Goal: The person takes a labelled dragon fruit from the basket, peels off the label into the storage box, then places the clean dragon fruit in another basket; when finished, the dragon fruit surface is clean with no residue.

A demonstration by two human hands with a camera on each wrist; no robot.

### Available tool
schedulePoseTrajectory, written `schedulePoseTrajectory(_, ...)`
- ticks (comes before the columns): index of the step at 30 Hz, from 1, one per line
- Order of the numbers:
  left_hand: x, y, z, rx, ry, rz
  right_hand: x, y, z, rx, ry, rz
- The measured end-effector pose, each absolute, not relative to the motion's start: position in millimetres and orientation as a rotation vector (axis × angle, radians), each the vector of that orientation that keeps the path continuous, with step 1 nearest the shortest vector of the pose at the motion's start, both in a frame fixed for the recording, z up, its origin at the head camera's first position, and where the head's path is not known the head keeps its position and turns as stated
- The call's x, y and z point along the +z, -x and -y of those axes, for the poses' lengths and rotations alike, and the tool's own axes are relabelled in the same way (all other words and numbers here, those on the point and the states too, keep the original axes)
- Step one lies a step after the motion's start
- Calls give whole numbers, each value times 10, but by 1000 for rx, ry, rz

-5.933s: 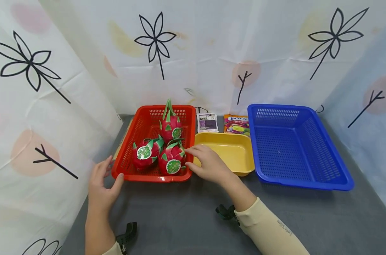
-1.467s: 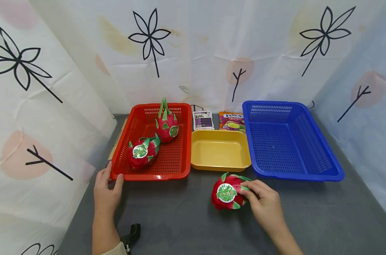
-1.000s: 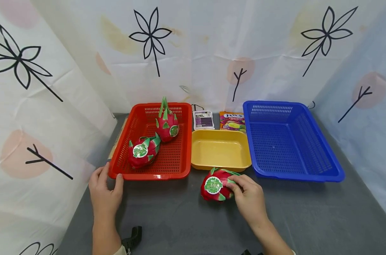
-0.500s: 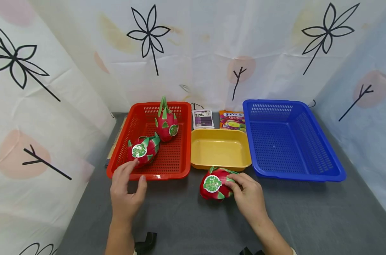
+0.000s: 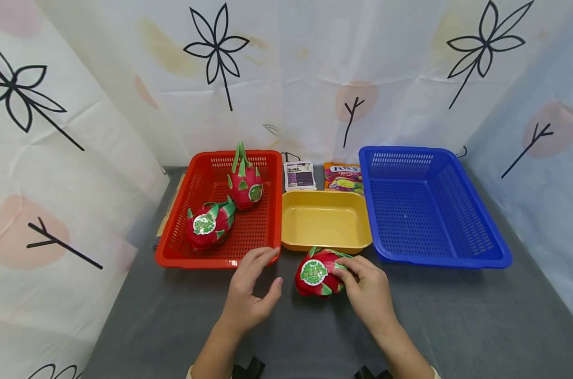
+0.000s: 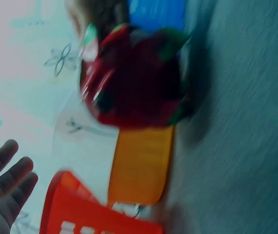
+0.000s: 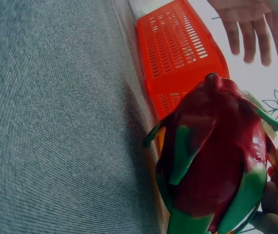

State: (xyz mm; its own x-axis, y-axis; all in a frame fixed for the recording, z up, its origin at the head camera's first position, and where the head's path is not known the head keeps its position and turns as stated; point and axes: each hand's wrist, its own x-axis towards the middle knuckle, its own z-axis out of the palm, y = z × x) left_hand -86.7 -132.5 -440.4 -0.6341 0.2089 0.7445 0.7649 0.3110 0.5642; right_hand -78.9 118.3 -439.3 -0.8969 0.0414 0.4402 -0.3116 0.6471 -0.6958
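Note:
My right hand (image 5: pixel 370 290) pinches a green scale of a red dragon fruit (image 5: pixel 317 272) with a round green-and-white sticker, close over the grey table in front of the yellow tray (image 5: pixel 326 246). To the left of that fruit, my left hand (image 5: pixel 249 295) is open, fingers spread and holding nothing, its fingertips overlapping the front rim of the red basket (image 5: pixel 201 262). Two more dragon fruits lie in this basket: one at the front left (image 5: pixel 210 225), one at the back (image 5: pixel 245 184) with long green leaves. The right wrist view shows the held dragon fruit (image 7: pixel 212 151) large, its scales green-tipped.
A blue basket (image 5: pixel 440 259) stands at the right, against the yellow tray. Behind the tray lie a purple-and-white pack (image 5: pixel 299 176) and an orange Fox's Fruits candy bag (image 5: pixel 343 178). White patterned cloth (image 5: pixel 310 105) closes off the back and sides.
The right hand took one dragon fruit from the red basket to the table front, then shifted it slightly left. My left hand let go of the basket's corner and moved right toward that fruit.

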Motion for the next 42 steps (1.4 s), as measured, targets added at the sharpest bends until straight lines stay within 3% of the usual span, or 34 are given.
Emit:
schedulePoseTrajectory(7, -4500, 842, 1092, -1390, 945, 2207, -4407, 796, -1180, 1126, -234, 2438)
schedulePoseTrajectory(15, -4734, 868, 924, -1525, 785, 2535, -4422, 792, -1181, 1119, -235, 2452)
schedulePoseTrajectory(26, -5011, 983, 910, -1916, 698, 2559, -4431, 780, -1214, 1121, -270, 2503)
schedulePoseTrajectory(42, -5073, 1018, 892, -2048, 600, 2480, -4374, 788, -1122, 1082, -414, 2545)
